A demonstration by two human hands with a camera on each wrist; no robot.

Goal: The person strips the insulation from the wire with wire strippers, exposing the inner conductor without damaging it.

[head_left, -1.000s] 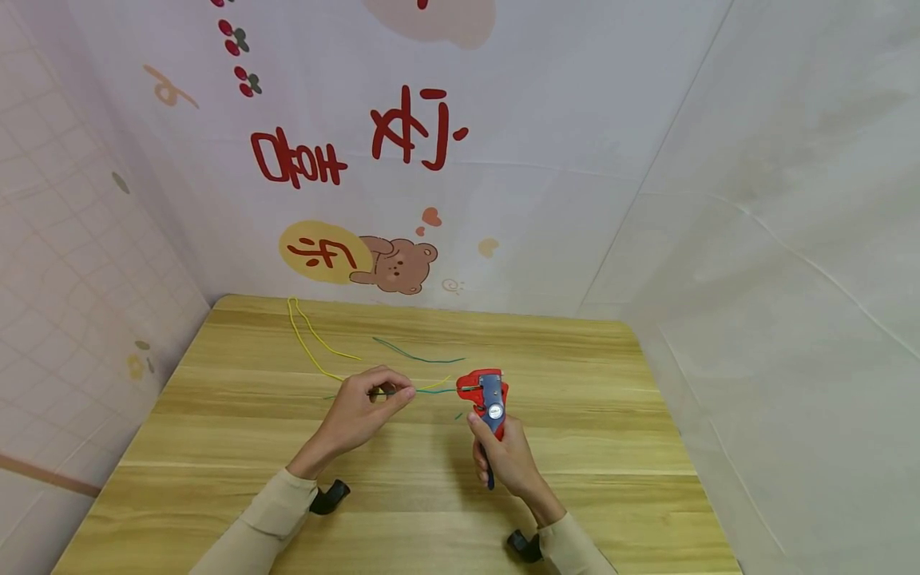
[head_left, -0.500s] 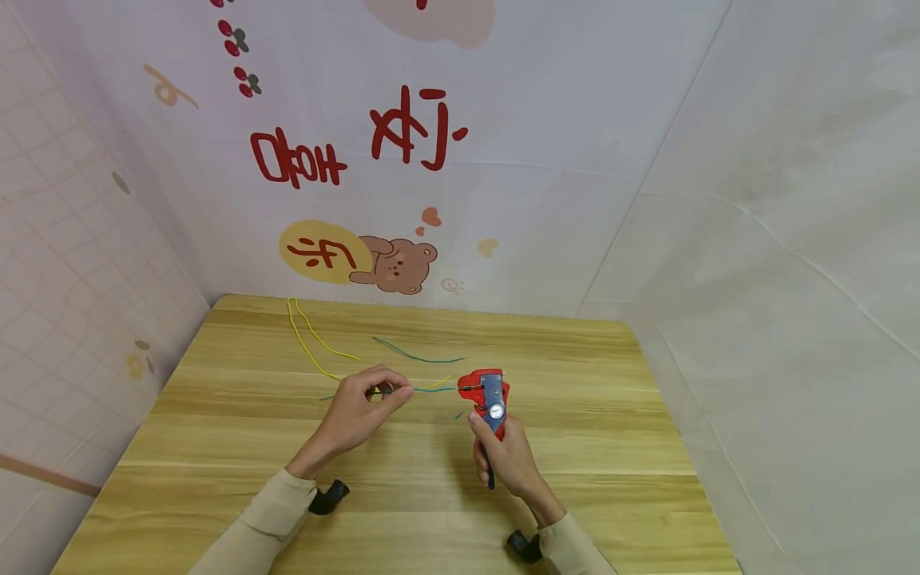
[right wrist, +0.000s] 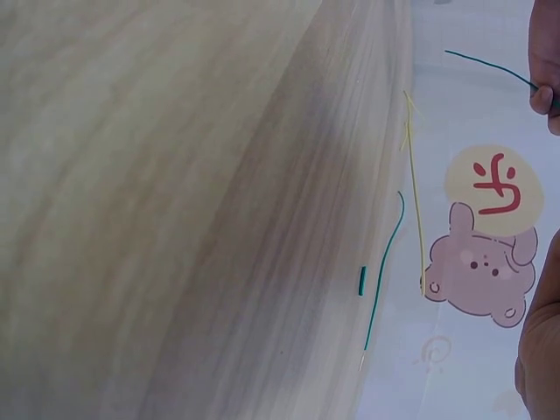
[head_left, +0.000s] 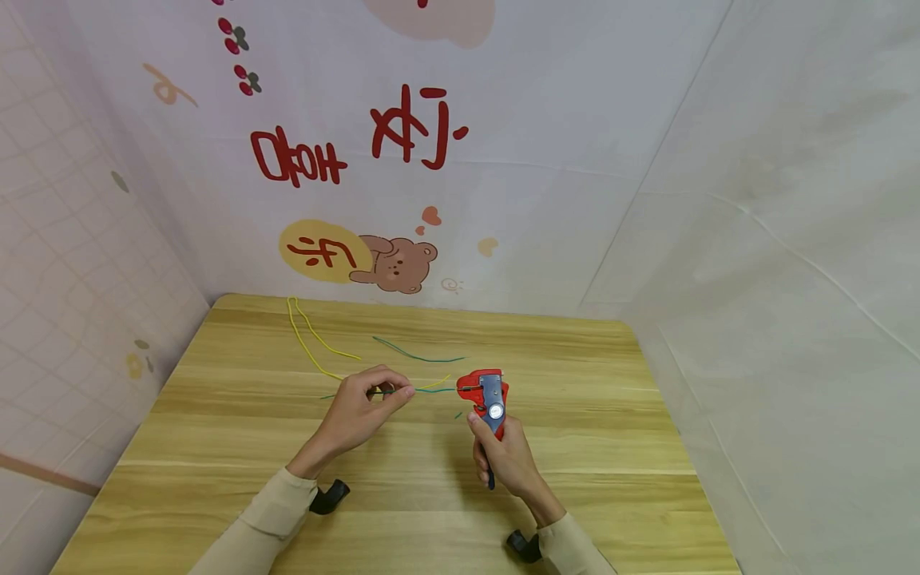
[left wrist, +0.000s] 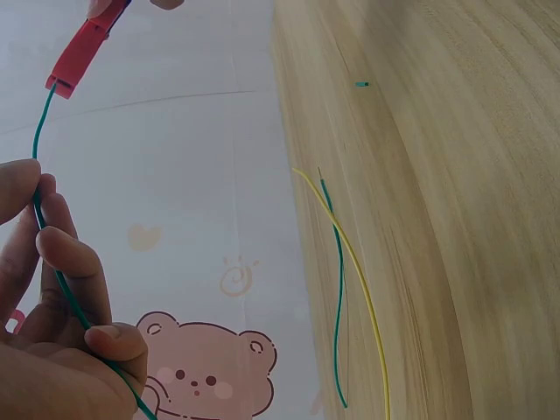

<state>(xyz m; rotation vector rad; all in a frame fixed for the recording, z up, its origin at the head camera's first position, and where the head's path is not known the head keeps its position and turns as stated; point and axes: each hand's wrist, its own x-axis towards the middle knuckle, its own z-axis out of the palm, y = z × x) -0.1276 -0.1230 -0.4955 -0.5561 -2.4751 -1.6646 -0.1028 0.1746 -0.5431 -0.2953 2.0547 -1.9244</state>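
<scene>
My left hand point(head_left: 366, 411) pinches a green wire point(left wrist: 38, 127) between thumb and fingertips, and the wire runs back across the palm. The wire's far end enters the head of a red and blue wire stripper point(head_left: 493, 391). Wrapped around the stripper's handles is my right hand point(head_left: 510, 459), thumb along the near side. In the left wrist view the stripper's red nose meets the wire end. Its inner jaws are hidden there. The right wrist view shows only the edge of my right hand point(right wrist: 538, 341), not the tool.
Behind the hands, another green wire point(head_left: 431, 361) with a bare end lies on the wooden table point(head_left: 618, 479). A long yellow wire point(left wrist: 358, 264) is looped at the back left. One short green piece point(head_left: 458, 415) sits near the stripper. Fabric walls point(head_left: 546, 200) enclose the table.
Both hands stay almost in place. The stripper and the green wire shift only slightly, and the wire stays between left fingers and tool.
</scene>
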